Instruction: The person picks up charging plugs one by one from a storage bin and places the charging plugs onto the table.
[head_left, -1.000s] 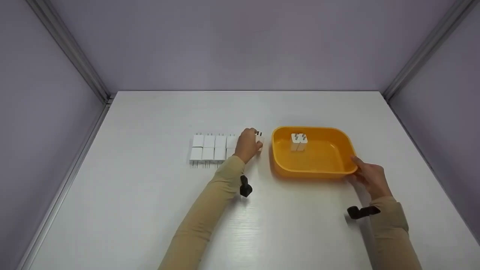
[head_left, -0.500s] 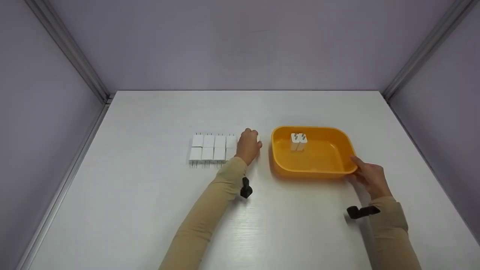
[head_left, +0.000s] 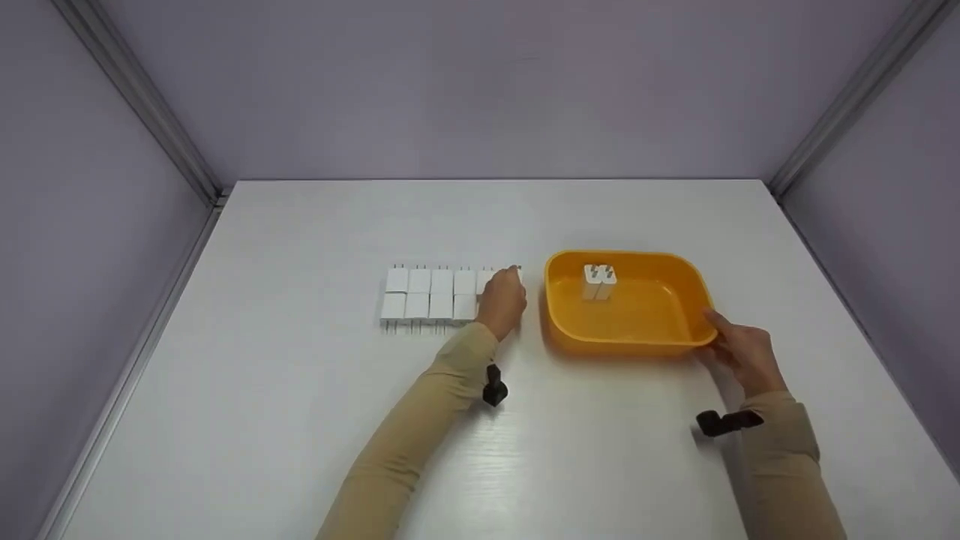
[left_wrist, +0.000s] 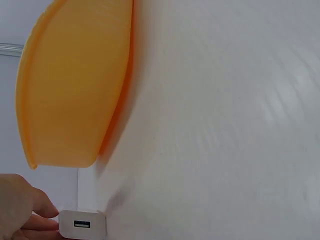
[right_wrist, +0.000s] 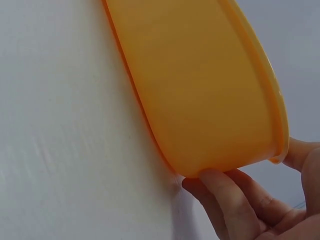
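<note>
Several white USB chargers point(head_left: 430, 294) lie flat, side by side in two rows, their prongs pointing outward. At the right end of this block my left hand point(head_left: 502, 304) pinches one white charger point(left_wrist: 82, 224), whose USB port shows in the left wrist view. The hand hides part of the block's right end. To the right sits an orange-yellow plastic basin point(head_left: 626, 347), with two chargers point(head_left: 599, 283) standing prongs-up inside it. My right hand point(head_left: 746, 356) grips the basin's near right corner, thumb at the rim and fingers point(right_wrist: 232, 202) against the outer wall below.
The white table point(head_left: 300, 420) is enclosed by pale walls point(head_left: 480, 90) at the back and both sides. A narrow strip of tabletop separates the charger block from the basin. Black wrist cameras point(head_left: 495, 385) sit on both sleeves.
My left hand has shifted slightly right and towards me at the block's right end. More of the upper row shows beside it now. The right hand and the basin have stayed in place.
</note>
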